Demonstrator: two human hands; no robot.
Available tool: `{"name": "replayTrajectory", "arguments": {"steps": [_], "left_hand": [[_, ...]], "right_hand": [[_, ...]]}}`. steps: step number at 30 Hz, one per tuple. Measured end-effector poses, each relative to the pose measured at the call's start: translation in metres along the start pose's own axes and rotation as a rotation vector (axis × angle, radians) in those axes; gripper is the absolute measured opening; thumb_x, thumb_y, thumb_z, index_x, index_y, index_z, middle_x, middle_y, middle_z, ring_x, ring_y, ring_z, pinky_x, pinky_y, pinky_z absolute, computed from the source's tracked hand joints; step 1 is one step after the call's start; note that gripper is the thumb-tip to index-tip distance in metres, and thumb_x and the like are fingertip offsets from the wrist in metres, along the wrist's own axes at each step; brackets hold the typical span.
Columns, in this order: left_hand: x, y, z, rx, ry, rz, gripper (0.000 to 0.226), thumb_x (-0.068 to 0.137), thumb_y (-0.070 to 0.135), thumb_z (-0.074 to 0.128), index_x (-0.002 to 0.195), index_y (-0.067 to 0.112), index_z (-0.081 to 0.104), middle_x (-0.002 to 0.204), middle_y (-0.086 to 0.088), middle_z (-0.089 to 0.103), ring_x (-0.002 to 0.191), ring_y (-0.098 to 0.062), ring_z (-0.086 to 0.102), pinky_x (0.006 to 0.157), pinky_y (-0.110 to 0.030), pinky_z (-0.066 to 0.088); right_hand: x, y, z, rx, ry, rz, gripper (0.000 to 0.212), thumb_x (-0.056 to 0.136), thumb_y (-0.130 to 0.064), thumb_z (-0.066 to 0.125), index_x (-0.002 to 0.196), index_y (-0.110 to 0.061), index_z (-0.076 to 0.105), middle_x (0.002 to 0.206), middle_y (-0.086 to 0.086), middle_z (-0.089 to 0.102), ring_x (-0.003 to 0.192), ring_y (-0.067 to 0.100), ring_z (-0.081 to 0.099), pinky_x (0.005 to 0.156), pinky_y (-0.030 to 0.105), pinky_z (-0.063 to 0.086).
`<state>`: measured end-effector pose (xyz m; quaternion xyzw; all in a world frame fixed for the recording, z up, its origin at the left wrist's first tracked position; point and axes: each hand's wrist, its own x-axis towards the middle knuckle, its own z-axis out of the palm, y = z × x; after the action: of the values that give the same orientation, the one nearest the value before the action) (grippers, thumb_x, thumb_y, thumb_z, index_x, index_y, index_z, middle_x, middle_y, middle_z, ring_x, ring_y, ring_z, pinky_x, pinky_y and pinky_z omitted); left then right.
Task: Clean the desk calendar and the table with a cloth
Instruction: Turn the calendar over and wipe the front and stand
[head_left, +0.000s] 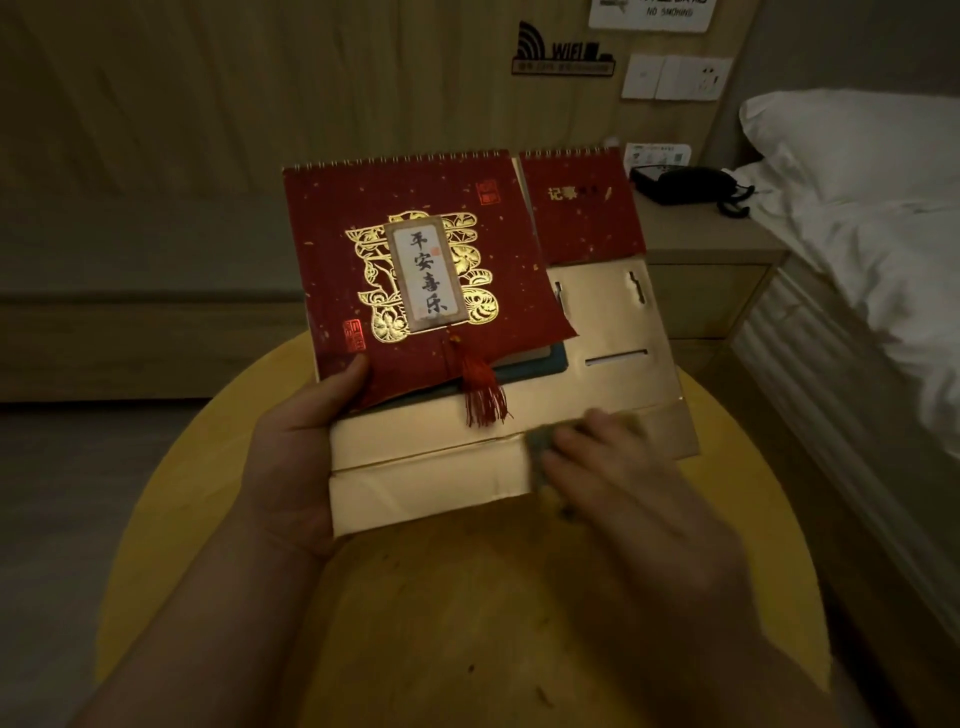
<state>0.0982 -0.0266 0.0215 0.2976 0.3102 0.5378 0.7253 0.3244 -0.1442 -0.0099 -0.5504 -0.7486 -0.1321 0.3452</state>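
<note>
Counter (218, 561): round and yellow, crumbs scattered on it, not yet wiped.
Right hand (618, 483): blurred; grip pinches a grey cloth (540, 447) flat against the calendar's gold base.
Left hand (301, 447): grip cradles the desk calendar (415, 260) by its left edge, thumb on the red cover, tilting it up off the counter for wiping.

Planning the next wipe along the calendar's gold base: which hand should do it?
Right. The right hand already presses the cloth on the desk calendar's gold base, while the left hand is busy holding the calendar up.
</note>
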Motion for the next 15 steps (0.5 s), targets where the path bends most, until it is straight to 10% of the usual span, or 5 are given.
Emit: {"name": "replayTrajectory", "arguments": {"steps": [10, 15], "left_hand": [[0.000, -0.004, 0.003, 0.072, -0.045, -0.005, 0.027, 0.085, 0.024, 0.063, 0.092, 0.015, 0.088, 0.099, -0.012, 0.084, 0.086, -0.029, 0.082, 0.068, -0.039, 0.065], [-0.002, -0.002, -0.003, 0.078, -0.077, -0.013, 0.031, 0.088, 0.023, 0.059, 0.095, 0.018, 0.088, 0.098, -0.010, 0.084, 0.085, -0.029, 0.082, 0.066, -0.040, 0.065]], "right_hand": [[0.022, -0.100, 0.051, 0.204, 0.036, -0.168, 0.031, 0.112, -0.021, 0.050, 0.127, -0.010, 0.074, 0.136, 0.009, 0.071, 0.135, 0.020, 0.060, 0.119, 0.038, 0.042], [0.009, -0.057, 0.020, 0.084, -0.056, -0.102, 0.035, 0.108, -0.019, 0.047, 0.136, -0.013, 0.066, 0.145, 0.006, 0.063, 0.142, 0.016, 0.050, 0.126, 0.028, 0.027]]}}
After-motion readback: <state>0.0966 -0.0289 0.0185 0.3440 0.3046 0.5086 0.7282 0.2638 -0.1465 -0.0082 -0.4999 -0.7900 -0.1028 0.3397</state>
